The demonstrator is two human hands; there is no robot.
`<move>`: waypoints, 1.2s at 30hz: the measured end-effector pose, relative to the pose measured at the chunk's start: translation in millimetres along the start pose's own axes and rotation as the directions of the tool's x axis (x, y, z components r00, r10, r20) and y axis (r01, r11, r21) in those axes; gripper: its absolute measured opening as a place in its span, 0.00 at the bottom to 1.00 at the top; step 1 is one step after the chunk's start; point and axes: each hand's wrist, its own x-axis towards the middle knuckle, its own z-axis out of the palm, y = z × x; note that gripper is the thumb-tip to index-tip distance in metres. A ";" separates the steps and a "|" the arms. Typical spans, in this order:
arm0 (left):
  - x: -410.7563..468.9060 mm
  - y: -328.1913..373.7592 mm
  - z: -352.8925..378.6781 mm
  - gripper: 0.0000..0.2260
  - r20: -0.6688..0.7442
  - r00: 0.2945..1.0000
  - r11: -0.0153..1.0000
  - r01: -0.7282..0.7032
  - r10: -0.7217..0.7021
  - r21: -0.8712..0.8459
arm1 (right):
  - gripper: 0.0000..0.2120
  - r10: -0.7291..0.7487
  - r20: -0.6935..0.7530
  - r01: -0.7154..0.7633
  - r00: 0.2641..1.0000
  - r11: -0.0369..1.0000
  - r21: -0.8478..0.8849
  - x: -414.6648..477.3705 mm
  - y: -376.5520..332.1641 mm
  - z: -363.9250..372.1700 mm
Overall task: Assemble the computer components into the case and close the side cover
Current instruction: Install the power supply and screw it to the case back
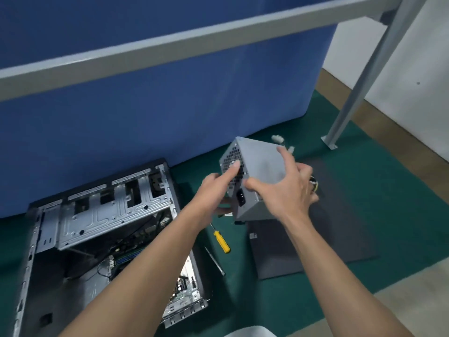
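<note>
A grey metal power supply [261, 164] hangs in the air above the green mat, tilted, its vented face and power socket turned toward me. My left hand [215, 188] holds it from the left, index finger on the vent grille and the other fingers underneath. My right hand [289, 188] grips its top and right side, fingers spread. White connectors [278, 138] and coloured wires trail behind it. The open computer case [102, 215] lies on its side at lower left, drive cage and motherboard showing. The dark side cover [340, 229] lies flat below the power supply.
A yellow-handled screwdriver [221, 240] and a slim grey tool [215, 261] lie on the green mat [243, 300] between case and cover. A blue partition [170, 105] stands behind. A grey frame bar crosses overhead; its leg [349, 103] stands at right.
</note>
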 end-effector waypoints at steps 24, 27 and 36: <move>-211.6 -118.5 -214.7 0.48 -0.732 0.334 0.800 -0.143 0.594 0.583 | 0.26 -0.170 0.820 -0.506 0.547 0.713 0.485 -223.3 -186.3 116.3; -219.7 -139.3 -219.3 0.46 -0.606 0.292 0.660 -0.142 0.740 0.737 | 0.30 -0.139 0.860 -0.455 0.491 0.801 0.389 -227.2 -200.3 127.7; -208.7 -187.4 -215.5 0.49 -0.305 0.329 0.365 -0.137 0.894 0.921 | 0.25 0.037 0.848 -0.237 0.529 0.966 0.106 -229.8 -178.1 159.8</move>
